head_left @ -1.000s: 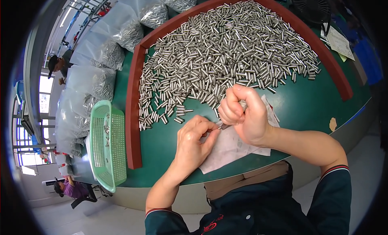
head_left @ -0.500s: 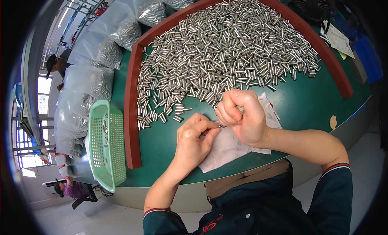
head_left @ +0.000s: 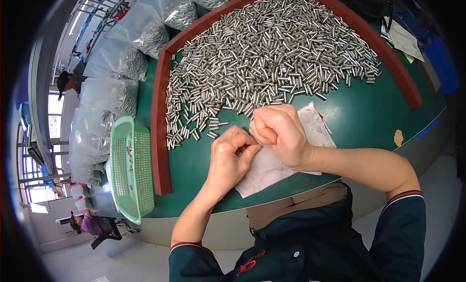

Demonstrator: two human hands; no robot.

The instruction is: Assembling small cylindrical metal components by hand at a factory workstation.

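My left hand (head_left: 228,160) is closed in a pinch, thumb against the fingers, at the near side of the green table. Right up against its fingertips, my right hand (head_left: 281,136) is curled into a fist. Whatever the two hands hold is hidden by the fingers. Beneath them lies a crumpled, smudged white cloth (head_left: 267,173), partly covered by the hands. Just beyond, a wide heap of short, shiny metal pins (head_left: 272,58) spreads over the table, with its nearest loose pins close to my knuckles.
A dark red rail (head_left: 160,126) borders the heap at left, back and right. Left of it stands a green perforated basket (head_left: 141,180) with a few pins inside. Clear plastic bags (head_left: 133,63) of pins line the far left. Papers (head_left: 404,41) and a fan (head_left: 369,0) are at back right.
Both hands stay together, and my right hand has shifted slightly left, closer against the left. The small glint of metal seen between them earlier is now covered. The view has shifted slightly.
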